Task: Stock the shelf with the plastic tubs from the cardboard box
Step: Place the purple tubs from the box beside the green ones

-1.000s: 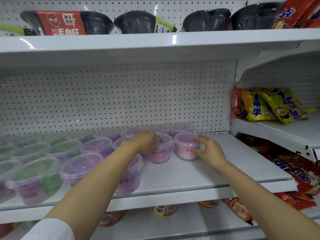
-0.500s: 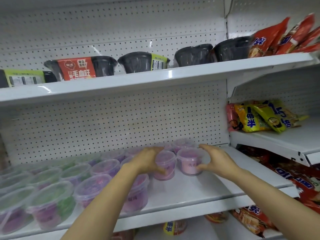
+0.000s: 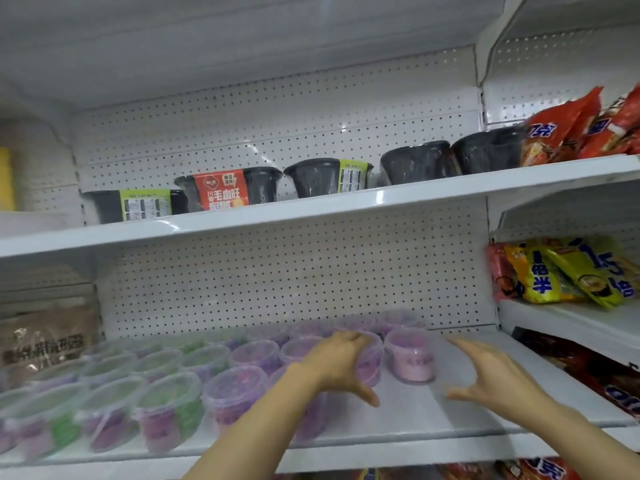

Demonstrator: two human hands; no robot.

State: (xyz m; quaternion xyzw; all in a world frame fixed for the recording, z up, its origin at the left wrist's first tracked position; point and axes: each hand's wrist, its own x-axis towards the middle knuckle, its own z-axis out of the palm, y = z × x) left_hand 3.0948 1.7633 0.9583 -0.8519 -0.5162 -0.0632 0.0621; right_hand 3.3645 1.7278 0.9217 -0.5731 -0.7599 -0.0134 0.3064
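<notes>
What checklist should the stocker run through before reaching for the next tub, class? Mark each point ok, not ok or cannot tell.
1. Right hand free of the pink tub: ok, fingers spread, apart from it.
2. Left hand free: ok, fingers spread and nothing gripped, though it covers the purple tub.
3. Pink tub upright on the shelf: ok.
4. Bare shelf space right of the tubs: ok.
5. Cardboard box within reach: cannot tell, out of view.
</notes>
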